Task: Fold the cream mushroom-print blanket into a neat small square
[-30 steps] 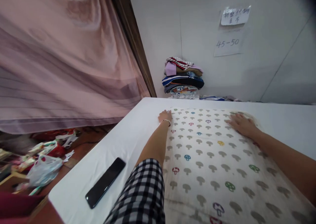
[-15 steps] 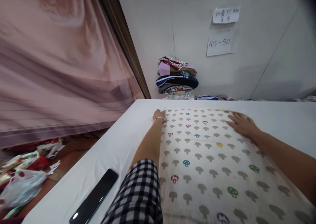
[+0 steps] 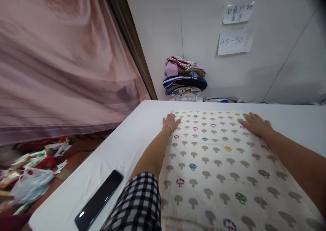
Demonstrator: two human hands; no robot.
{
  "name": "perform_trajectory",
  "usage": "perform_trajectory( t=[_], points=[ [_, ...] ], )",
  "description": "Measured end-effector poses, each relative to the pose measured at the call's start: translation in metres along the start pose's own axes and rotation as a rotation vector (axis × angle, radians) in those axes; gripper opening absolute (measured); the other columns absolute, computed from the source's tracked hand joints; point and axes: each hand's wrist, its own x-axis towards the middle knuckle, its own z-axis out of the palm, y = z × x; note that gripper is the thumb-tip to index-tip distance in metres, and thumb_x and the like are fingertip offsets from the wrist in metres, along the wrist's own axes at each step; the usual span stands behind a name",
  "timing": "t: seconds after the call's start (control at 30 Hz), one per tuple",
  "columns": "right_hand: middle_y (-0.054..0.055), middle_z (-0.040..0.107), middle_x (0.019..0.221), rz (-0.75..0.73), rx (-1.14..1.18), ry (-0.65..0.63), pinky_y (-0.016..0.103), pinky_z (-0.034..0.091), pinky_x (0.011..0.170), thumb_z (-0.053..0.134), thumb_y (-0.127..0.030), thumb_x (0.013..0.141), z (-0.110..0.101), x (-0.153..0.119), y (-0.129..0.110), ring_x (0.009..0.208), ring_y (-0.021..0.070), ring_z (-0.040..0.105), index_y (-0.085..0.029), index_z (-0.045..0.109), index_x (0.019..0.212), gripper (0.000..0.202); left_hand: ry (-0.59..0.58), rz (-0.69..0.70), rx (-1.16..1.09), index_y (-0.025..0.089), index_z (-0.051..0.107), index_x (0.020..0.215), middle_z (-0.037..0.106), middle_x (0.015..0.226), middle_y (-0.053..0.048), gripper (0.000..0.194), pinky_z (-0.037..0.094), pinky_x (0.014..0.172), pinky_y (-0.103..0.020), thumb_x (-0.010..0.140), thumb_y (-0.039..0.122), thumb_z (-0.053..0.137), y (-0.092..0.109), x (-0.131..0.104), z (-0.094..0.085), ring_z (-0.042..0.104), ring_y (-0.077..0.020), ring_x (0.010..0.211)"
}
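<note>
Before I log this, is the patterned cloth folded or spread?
Spread: cloth lies flat, left hand and right hand at edges; underlayers unclear.

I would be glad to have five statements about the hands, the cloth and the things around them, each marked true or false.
1. The right hand is closed into a fist. False: it lies open, fingers spread, near the far right corner of the mushroom-print cloth.
2. The left hand is at the cloth's far left corner. True.
3. The phone lies on the white table, to the left of the cloth. True.
4. The sleeve on the left arm is plain red. False: it is black-and-white checked.
5. The lower paper sign reads 60-70. False: it reads 45-50.
</note>
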Motion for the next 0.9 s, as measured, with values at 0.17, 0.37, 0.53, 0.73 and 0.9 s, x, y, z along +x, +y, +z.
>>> perform_trajectory(
  t=[0.17, 0.37, 0.53, 0.73, 0.9],
  points=[
    [0.016, 0.017, 0.155, 0.032, -0.023, -0.097, 0.062, 0.021, 0.104, 0.022, -0.057, 0.092, -0.013, -0.012, -0.012, 0.140, 0.0344, 0.016, -0.018, 0.036, 0.144, 0.067, -0.021, -0.018, -0.033, 0.028, 0.028, 0.146, 0.014, 0.157, -0.003, 0.068, 0.010, 0.114, -0.052, 0.088, 0.064, 0.026, 0.003, 0.000, -0.009, 0.009, -0.0230, 0.145],
    [0.009, 0.020, 0.156, -0.212, -0.070, -0.047, 0.055, 0.016, 0.111, 0.021, -0.052, 0.093, -0.010, -0.109, -0.022, 0.143, 0.0294, 0.011, -0.024, 0.038, 0.144, 0.061, -0.001, 0.154, 0.005, 0.028, 0.031, 0.145, 0.016, 0.157, -0.003, 0.064, 0.010, 0.115, -0.050, 0.090, 0.061, 0.028, 0.006, -0.065, -0.009, 0.010, -0.0228, 0.144],
    [0.004, 0.021, 0.155, -0.259, -0.030, -0.087, 0.051, 0.017, 0.113, 0.019, -0.059, 0.091, 0.000, -0.184, -0.014, 0.142, 0.0269, 0.014, -0.028, 0.036, 0.145, 0.064, -0.056, 0.259, 0.039, 0.028, 0.033, 0.144, 0.019, 0.156, -0.004, 0.062, 0.008, 0.115, -0.051, 0.090, 0.060, 0.030, -0.006, -0.135, 0.001, 0.011, -0.0244, 0.144],
    [0.008, 0.021, 0.155, -0.224, -0.052, -0.069, 0.050, 0.015, 0.113, 0.019, -0.059, 0.091, -0.020, -0.216, -0.032, 0.143, 0.0266, 0.013, -0.024, 0.036, 0.145, 0.066, -0.085, 0.207, 0.035, 0.027, 0.034, 0.143, 0.019, 0.156, -0.005, 0.059, 0.012, 0.114, -0.048, 0.092, 0.056, 0.029, 0.010, -0.169, -0.015, 0.013, -0.0238, 0.144],
    [0.005, 0.023, 0.154, -0.260, 0.060, -0.101, 0.049, 0.016, 0.114, 0.023, -0.060, 0.091, -0.022, -0.262, -0.029, 0.142, 0.0259, 0.016, -0.026, 0.039, 0.143, 0.064, -0.119, 0.422, 0.056, 0.030, 0.032, 0.145, 0.018, 0.156, -0.002, 0.059, 0.006, 0.116, -0.046, 0.092, 0.055, 0.033, 0.006, -0.217, -0.001, 0.011, -0.0210, 0.144]
  ],
)
